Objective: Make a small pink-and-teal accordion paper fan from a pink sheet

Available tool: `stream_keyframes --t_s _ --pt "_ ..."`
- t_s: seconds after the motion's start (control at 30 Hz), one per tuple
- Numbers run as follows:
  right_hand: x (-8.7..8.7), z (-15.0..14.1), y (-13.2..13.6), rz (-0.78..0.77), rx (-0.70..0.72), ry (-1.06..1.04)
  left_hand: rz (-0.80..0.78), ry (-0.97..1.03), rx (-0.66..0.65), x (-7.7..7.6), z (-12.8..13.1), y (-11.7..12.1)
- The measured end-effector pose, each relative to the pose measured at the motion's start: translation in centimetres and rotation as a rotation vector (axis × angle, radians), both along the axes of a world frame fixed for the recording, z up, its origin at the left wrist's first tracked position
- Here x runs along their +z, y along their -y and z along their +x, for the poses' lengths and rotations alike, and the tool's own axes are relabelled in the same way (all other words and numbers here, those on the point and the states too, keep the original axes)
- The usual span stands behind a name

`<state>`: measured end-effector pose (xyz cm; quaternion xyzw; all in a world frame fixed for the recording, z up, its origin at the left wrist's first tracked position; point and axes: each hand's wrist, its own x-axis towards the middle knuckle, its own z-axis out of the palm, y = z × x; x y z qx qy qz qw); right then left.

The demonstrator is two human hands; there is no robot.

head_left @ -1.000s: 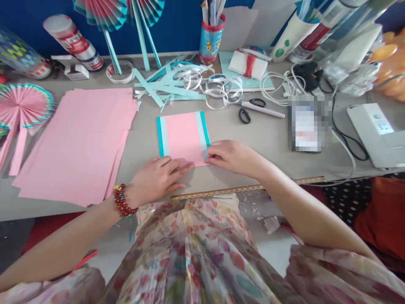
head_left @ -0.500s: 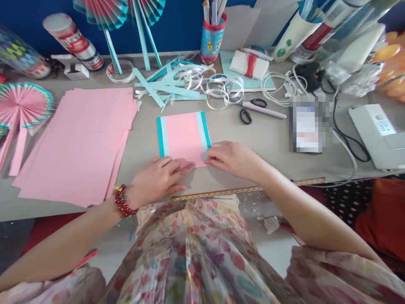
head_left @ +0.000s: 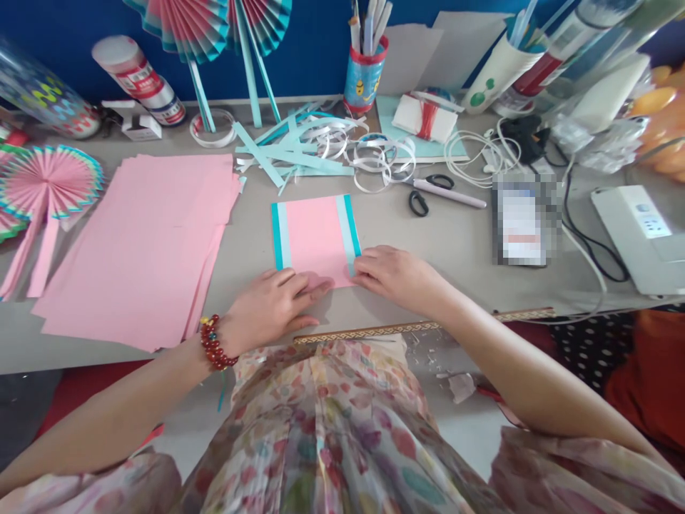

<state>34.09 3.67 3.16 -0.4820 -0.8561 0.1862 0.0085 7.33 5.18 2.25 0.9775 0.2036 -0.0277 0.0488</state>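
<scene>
A pink sheet of paper (head_left: 315, 232) with pale blue and teal bands down both sides lies flat on the desk in front of me. My left hand (head_left: 272, 303) rests over its lower left edge, fingers stretched across the paper and thumb apart, below the edge. At the lower right corner, the bent fingers of my right hand (head_left: 393, 277) are pressed together on the paper's banded edge. The fingertips of both hands partly cover the near edge.
A stack of pink paper (head_left: 144, 243) lies to the left, beside a folded paper fan (head_left: 51, 182). Behind the sheet are blue paper strips (head_left: 300, 153), white curled strips (head_left: 382, 160) and scissors (head_left: 449, 191). A phone (head_left: 521, 221) and a ruler-like patterned strip (head_left: 369, 333) lie nearby.
The whole view has shifted slightly, so everything sits a little lower and to the right. Both hands keep nearly the same places on the paper.
</scene>
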Motion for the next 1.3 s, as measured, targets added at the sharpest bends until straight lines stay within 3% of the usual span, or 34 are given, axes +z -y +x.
stream_keyframes --t_s 0.17,0.3,0.37,0.47,0.6,0.77,1.3 --pt "0.0 0.1 0.8 0.068 -0.121 0.082 0.001 0.007 0.017 0.0 0.0 0.1" --pt "0.6 1.4 1.4 0.041 -0.231 -0.024 -0.013 0.022 0.028 -0.1 0.0 0.1" --pt "0.9 1.9 2.0 0.114 -0.255 -0.093 -0.029 0.024 0.027 -0.1 0.0 0.0" --pt "0.7 1.8 3.3 0.256 -0.158 -0.143 -0.033 0.016 0.032 0.0 0.0 0.1" --pt "-0.7 0.8 4.9 0.323 -0.006 -0.041 -0.020 -0.002 0.060 0.3 0.2 0.2" --pt "-2.1 1.2 5.8 0.324 -0.006 0.034 -0.055 0.007 0.073 0.1 0.0 0.3" --pt "-2.4 1.8 6.1 0.240 0.009 0.021 -0.045 0.021 0.176 -0.2 -1.6 2.5"
